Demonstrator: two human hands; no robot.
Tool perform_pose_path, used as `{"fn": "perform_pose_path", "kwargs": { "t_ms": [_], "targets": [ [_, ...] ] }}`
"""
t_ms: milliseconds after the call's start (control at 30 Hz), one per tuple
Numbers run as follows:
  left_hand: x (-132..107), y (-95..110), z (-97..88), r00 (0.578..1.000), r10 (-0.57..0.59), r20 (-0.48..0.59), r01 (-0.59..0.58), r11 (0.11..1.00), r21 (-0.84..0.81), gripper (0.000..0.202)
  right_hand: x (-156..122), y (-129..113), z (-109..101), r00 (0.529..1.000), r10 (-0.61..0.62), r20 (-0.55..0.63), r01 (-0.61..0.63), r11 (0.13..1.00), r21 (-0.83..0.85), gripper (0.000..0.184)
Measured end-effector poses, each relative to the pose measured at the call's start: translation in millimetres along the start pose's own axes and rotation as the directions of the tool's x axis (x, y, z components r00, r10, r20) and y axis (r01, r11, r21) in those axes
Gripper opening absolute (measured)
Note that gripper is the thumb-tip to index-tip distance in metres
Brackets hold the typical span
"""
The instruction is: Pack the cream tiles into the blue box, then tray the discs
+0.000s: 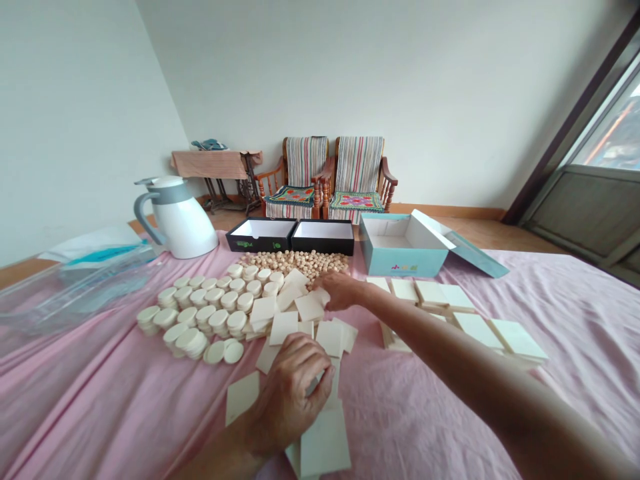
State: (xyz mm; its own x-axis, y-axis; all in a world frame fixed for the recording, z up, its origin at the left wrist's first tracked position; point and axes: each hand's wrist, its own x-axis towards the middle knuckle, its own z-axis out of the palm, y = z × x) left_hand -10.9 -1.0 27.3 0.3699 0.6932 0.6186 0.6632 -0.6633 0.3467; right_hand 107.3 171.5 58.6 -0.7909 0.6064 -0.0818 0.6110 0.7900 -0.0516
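Square tiles [283, 327]: left hand [293, 390] is clasping one at 6 o'clock; right hand [340, 290] is touching one at 12 o'clock, grip unclear.

2 hands [293, 393], 2 black boxes [261, 235], 1 jug [180, 217], 2 chairs [300, 177].

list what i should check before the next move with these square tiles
1. left hand gripping one of the square tiles: cannot tell, fingers curl over it
2. right hand on the tiles: ok, fingertips touch one
3. round disc stacks upright: ok, a few lie loose nearby
4. black boxes open: ok
5. teal box open: ok, lid rests against it
6. white jug apart from both hands: ok
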Motion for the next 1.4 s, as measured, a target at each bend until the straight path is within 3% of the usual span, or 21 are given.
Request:
{"fn": "perform_pose_path", "kwargs": {
  "t_ms": [200,433,567,733,900,1067,1233,1400],
  "targets": [
    [-0.6,-0.2,0.1,1.000,-0.010,0.009,0.010,1.000,-0.013,0.016,11.9,-7.1,-2.3,0.996,0.027,0.083,-0.018,0.994,-0.108,0.057],
    [-2.0,0.5,0.1,1.000,-0.012,0.016,0.013,0.999,-0.032,0.016,-3.9,5.5,-22.4,0.997,0.063,-0.054,-0.071,0.983,-0.172,0.052],
    [-0.8,0.8,0.6,1.000,-0.013,0.003,0.013,1.000,-0.028,0.016,-23.9,27.1,-34.6,0.981,0.172,-0.090,-0.182,0.976,-0.118,0.054],
    [0.7,-0.1,1.5,1.000,-0.003,-0.004,0.003,1.000,-0.026,0.015,-40.9,46.3,-24.3,0.956,0.287,-0.062,-0.290,0.956,-0.041,0.052],
    [-1.3,-0.2,1.1,1.000,-0.001,0.005,0.001,1.000,-0.026,0.013,-43.3,52.6,-12.6,0.946,0.307,-0.100,-0.311,0.950,-0.020,0.050],
    [-2.2,-0.3,0.3,1.000,0.000,0.000,0.000,0.999,-0.035,0.014,-22.9,47.9,-18.2,0.927,0.281,-0.248,-0.264,0.959,0.101,0.034],
    [-2.3,0.5,-0.3,1.000,-0.005,0.000,0.005,0.999,-0.037,0.015,19.3,21.6,-11.8,0.959,0.174,-0.222,-0.157,0.983,0.091,0.037],
    [-3.0,2.0,-1.3,0.999,-0.020,0.024,0.021,0.999,-0.040,0.016,60.3,-2.4,3.1,0.962,0.194,-0.190,-0.176,0.979,0.107,0.034]
  ]
}}
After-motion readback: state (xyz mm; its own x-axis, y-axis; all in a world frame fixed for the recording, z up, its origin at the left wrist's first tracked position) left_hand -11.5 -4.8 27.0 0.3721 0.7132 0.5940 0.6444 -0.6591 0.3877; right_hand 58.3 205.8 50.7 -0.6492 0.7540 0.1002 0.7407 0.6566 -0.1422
